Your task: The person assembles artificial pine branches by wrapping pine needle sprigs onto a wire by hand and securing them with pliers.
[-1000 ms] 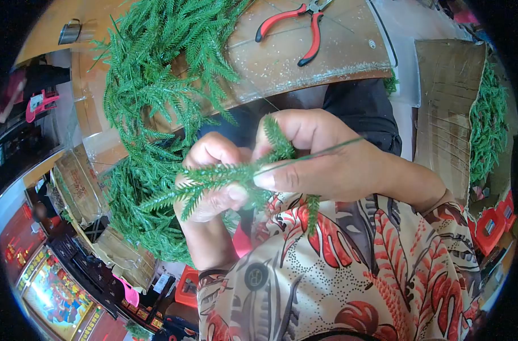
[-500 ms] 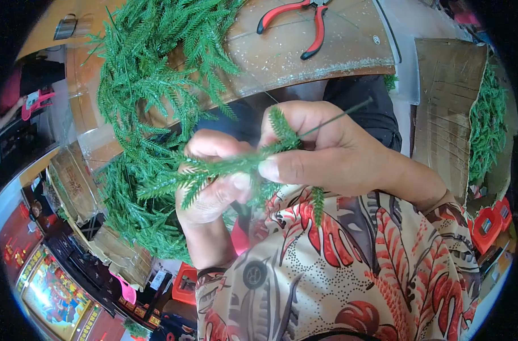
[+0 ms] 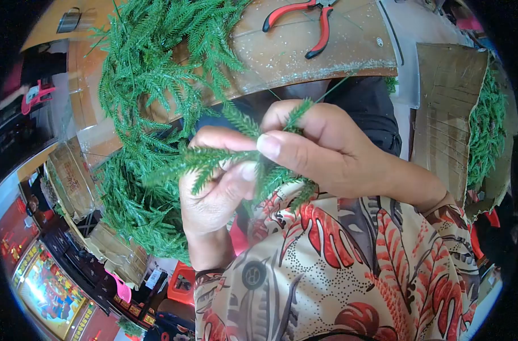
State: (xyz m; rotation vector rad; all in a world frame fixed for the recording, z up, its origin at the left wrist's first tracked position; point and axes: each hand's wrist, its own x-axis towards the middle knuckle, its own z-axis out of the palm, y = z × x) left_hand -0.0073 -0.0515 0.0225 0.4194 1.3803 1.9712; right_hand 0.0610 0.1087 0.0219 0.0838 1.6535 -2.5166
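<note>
A green artificial pine sprig [image 3: 270, 170] with several needled tips is held between my two hands, in front of my body. My left hand [image 3: 213, 193] pinches its stem, thumb toward the centre, with needled tips poking out to the left. My right hand [image 3: 321, 148] is closed on the same sprig, its thumb pressed over the joint where the tips spread. From behind the right fingers a thin green stem [image 3: 341, 85] sticks out, up and to the right. A large heap of pine sprigs [image 3: 151, 85] lies left of my hands, on the table and over its edge.
Pliers with red and black handles [image 3: 321, 28] lie on the brown table [image 3: 281, 57], which is dusted with small flecks. To the right stands a cardboard box [image 3: 443, 113] with more greenery [image 3: 489, 125]. A red stool [image 3: 182, 284] and flattened cardboard [image 3: 119, 256] are at lower left.
The sprig's tips have fanned out more, with one now pointing up between my hands. My right hand has turned slightly, and the thin stem now points more steeply upward.
</note>
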